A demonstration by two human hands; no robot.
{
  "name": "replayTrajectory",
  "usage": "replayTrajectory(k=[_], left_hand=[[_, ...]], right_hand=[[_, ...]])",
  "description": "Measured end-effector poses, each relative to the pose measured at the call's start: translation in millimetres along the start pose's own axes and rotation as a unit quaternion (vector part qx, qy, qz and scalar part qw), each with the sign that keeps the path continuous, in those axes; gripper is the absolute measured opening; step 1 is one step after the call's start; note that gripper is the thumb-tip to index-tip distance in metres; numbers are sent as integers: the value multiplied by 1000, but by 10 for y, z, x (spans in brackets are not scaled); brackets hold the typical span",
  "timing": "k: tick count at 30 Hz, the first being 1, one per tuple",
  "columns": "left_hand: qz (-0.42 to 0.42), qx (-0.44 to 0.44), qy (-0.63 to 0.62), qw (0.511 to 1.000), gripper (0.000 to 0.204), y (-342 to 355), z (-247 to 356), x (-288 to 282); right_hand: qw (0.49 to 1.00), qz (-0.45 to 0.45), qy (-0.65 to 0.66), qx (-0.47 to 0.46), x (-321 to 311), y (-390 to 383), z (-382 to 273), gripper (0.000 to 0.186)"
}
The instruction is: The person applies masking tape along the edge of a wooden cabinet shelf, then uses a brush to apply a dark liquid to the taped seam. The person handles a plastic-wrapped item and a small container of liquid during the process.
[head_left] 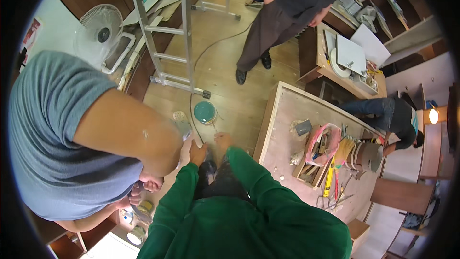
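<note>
My left hand (197,154) is low in front of my legs, its fingers curled. A dark cable (193,115) runs across the floor down to its fingertips; whether they grip it I cannot tell. Just to the right and slightly farther out is my right hand (223,140), fingers drawn together. A thin strand (214,127) leads from beside a round green-topped container (205,111) toward those fingers, but what they hold is too small to make out. That container stands on the floor beyond both hands, apart from them.
Close on my left, a person in a grey-blue shirt (62,134) bends over. An aluminium stepladder (165,33) and a fan (101,31) stand beyond. Another person (273,29) stands ahead. On the right, a raised-edge worktop (287,110) carries a pink-lined basket (323,144), tools and a yellow level (328,177).
</note>
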State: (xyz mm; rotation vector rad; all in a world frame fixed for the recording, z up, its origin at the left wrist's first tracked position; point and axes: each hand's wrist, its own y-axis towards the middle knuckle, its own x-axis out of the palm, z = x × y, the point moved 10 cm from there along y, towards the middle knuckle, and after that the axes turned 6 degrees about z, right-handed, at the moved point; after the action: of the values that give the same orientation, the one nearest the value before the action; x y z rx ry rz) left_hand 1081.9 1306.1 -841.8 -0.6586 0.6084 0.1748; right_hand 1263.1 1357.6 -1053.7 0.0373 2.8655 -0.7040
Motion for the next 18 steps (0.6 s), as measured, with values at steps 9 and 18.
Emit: replayTrajectory(k=[9,18], left_hand=[[48,77,-73,993,85,1089,619,158],[56,-60,-118,990,76,1968,873,391]], right_hand=[[993,29,-116,2,-229,767,-1360,22],[992,5,-128,-19,-263,1876,-1954,26]])
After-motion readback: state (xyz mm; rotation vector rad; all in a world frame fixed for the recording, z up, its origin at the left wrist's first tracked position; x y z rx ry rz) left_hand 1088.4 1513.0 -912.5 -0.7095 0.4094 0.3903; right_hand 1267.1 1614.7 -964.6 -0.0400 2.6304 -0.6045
